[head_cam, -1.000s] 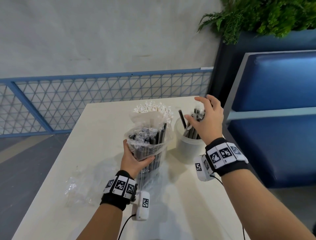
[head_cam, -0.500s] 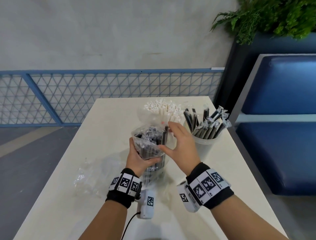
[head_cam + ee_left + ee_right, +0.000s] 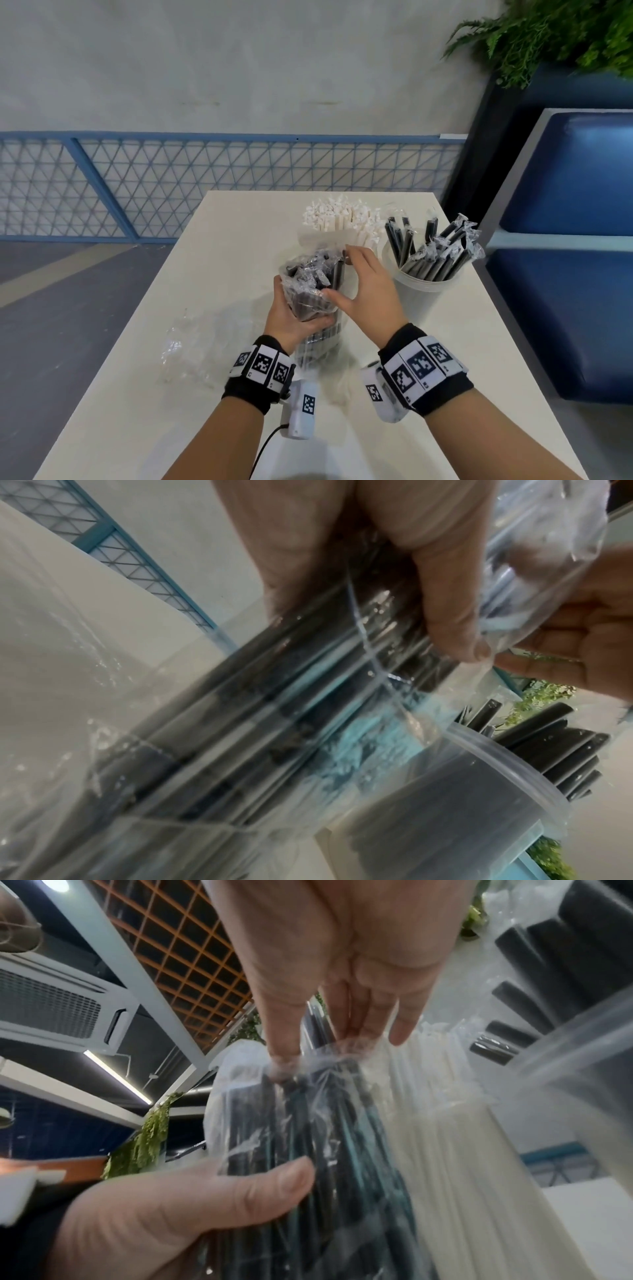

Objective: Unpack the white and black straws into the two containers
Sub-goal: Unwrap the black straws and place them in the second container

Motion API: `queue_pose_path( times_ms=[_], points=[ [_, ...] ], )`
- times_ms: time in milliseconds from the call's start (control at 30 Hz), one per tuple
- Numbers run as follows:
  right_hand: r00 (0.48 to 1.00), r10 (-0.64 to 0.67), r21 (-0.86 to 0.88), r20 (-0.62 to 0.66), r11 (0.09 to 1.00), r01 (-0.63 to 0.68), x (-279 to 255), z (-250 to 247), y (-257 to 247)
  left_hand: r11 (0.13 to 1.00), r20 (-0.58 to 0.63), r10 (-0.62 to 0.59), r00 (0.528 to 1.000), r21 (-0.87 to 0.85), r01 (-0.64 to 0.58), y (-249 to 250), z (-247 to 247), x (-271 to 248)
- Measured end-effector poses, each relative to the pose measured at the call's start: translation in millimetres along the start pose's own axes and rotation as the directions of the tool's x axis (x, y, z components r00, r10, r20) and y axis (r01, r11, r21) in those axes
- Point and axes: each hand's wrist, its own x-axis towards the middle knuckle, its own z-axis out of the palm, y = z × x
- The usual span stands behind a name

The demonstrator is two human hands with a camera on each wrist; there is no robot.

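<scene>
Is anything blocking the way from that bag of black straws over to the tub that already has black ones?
Nothing visible: the bag of black straws stands left of the tub, with bare table between.

café seating, blue bench [image 3: 565, 192], straws [image 3: 435, 250]

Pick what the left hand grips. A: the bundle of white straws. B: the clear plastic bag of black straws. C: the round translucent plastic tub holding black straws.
B: the left hand wraps its fingers around the clear plastic bag of black straws, upright on the table.
</scene>
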Motion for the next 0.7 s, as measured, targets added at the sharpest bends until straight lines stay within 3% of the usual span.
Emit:
queue_pose_path(
  times_ms=[133, 200, 300, 567, 700],
  points=[
    [0.994, 0.105, 0.085, 0.011, 0.991, -0.106, 5.4, -0.7, 1.8, 1.0, 0.027, 0.0, 1.0, -0.018, 0.0, -0.3, -0.5, 0.4],
    [0.984, 0.16, 0.115, 0.077, 0.979, -0.168, 7.4, -1.7, 3.9, 0.999, 0.049, 0.021, 0.999, -0.05, -0.018, 8.8, -1.0, -4.0],
    [0.974, 0.132, 0.144, 0.186, 0.976, -0.16, 8.6, -4.4, 5.5, 0.992, 0.086, 0.067, 0.994, -0.112, -0.057, 16.2, -1.6, -7.4],
    [0.96, 0.155, 0.258, 0.234, 0.942, -0.215, 5.3, 2.5, 14.0, 0.985, 0.113, 0.14, 0.984, -0.113, -0.127, 21.8, -0.8, -10.5],
    [0.943, 0.229, 0.296, 0.24, 0.908, -0.296, 2.9, 5.9, 11.8, 0.988, 0.102, 0.143, 0.984, -0.081, -0.135, 22.7, 1.3, -12.4]
  ],
)
